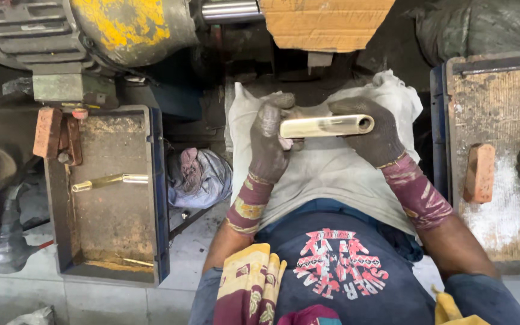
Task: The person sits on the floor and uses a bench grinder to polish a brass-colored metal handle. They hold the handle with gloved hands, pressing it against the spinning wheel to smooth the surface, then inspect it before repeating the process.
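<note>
A shiny brass tube (326, 126) lies level in front of me, gripped at both ends. My left hand (269, 141), in a dirty grey glove, closes around its left end. My right hand (373, 133), also gloved, wraps the right end, where the tube's open mouth shows. Both hands hover over a white cloth (332, 174) spread across my lap. Patterned maroon sleeves cover both wrists.
A blue metal tray (157, 180) at the left holds another brass piece (109, 180) and a reddish block (47, 132). A second tray (501, 108) at the right carries an orange block (480, 173). A yellow motor (127, 27) and cardboard (323, 24) stand ahead.
</note>
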